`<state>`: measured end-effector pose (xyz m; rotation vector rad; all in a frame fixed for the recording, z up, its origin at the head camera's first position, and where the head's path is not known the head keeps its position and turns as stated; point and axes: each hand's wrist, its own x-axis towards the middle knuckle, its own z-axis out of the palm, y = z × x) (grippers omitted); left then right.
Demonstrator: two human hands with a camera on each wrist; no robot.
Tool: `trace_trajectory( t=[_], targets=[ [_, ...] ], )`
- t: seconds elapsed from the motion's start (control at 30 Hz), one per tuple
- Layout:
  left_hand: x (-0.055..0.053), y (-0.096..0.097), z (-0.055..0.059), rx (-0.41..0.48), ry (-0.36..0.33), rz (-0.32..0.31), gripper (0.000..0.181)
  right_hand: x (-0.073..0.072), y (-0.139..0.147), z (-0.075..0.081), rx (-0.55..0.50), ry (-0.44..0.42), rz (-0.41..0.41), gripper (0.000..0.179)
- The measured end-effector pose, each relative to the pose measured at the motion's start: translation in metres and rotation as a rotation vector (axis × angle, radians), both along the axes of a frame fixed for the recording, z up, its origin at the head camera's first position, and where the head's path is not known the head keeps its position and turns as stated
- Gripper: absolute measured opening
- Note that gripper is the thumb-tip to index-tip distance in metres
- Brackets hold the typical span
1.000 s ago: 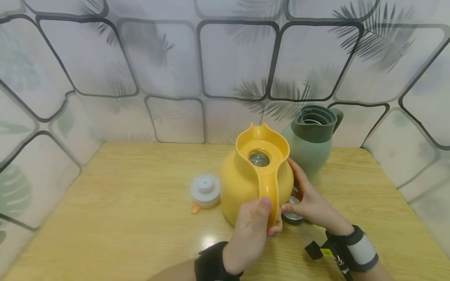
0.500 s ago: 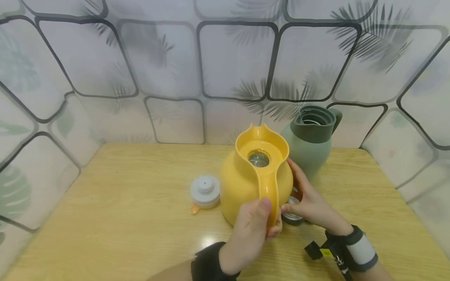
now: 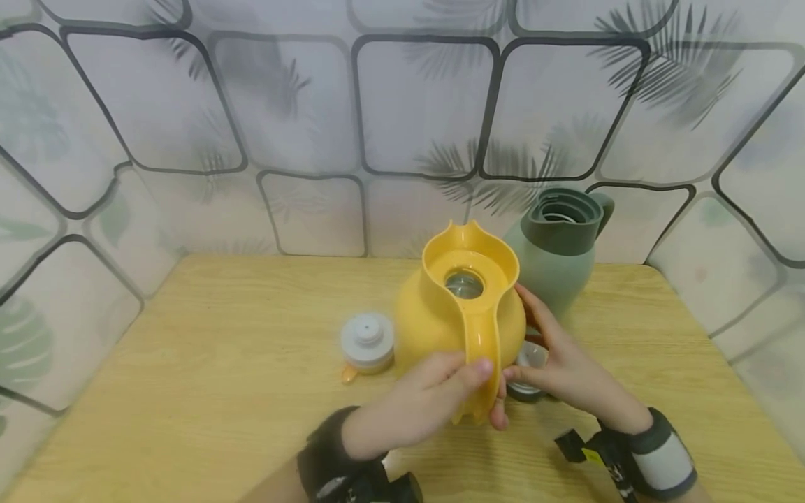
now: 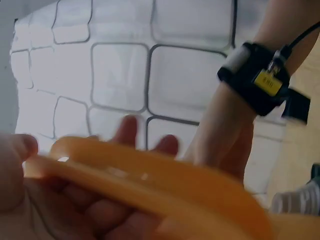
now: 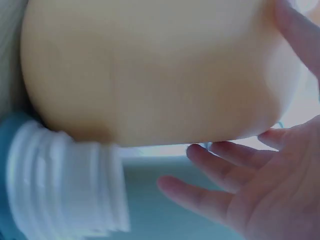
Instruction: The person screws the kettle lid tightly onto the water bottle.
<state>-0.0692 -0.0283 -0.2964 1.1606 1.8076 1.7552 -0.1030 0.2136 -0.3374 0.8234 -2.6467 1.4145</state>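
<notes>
A yellow vacuum jug (image 3: 415,321) stands upright with its round mouth uncovered. Its handle (image 3: 481,335) faces me. My left hand (image 3: 418,402) holds this handle, thumb on top and fingers passing behind it; the left wrist view shows fingertips (image 4: 167,145) beyond the handle's far edge. My right hand (image 3: 572,363) rests against the jug's right side, its fingers (image 5: 195,197) fairly straight and spread. A white ribbed stopper with a dark base (image 5: 80,185) lies by the right hand, partly covered by it in the head view.
Behind the right hand stands a green vacuum jug (image 3: 556,258), its neck uncovered. Left of the yellow jug lies a grey-white stopper (image 3: 367,339) with an orange tab. The wooden table (image 3: 220,391) meets a patterned backdrop (image 3: 308,105).
My left wrist has swung to the left and the hand has turned and slackened on the handle. My right wrist has shifted slightly right and down. The jug stays in place.
</notes>
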Motion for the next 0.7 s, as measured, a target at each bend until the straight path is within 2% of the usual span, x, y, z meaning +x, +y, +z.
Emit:
trace_trajectory(
  t=[0.07,0.23,0.3,0.37,0.43,0.47,0.57,0.7],
  targets=[
    [-0.003,-0.005,0.005,-0.061,0.021,-0.014,0.039,0.003,-0.001,0.005,0.048,0.04,-0.015,0.108],
    [-0.008,-0.023,0.016,-0.235,0.133,0.041,0.025,0.013,0.001,0.018,0.167,0.175,-0.065,0.094],
    [-0.01,-0.031,0.02,-0.274,0.165,0.065,0.022,0.018,0.002,0.024,0.192,0.238,-0.087,0.085],
    [-0.013,-0.038,0.024,-0.265,0.157,0.08,0.023,0.022,0.002,0.028,0.187,0.299,-0.103,0.074],
    [-0.017,-0.048,0.027,-0.235,0.142,0.112,0.025,0.025,0.001,0.033,0.138,0.343,-0.108,0.063],
    [-0.019,-0.053,0.028,-0.214,0.113,0.131,0.025,0.027,0.001,0.035,0.107,0.365,-0.109,0.056],
    [-0.028,-0.07,0.032,-0.202,0.082,0.234,0.028,0.032,-0.002,0.039,-0.02,0.388,-0.121,0.04],
    [-0.041,-0.09,0.032,-0.281,0.044,0.39,0.033,0.037,-0.005,0.04,-0.239,0.355,-0.109,0.029]
  ],
)
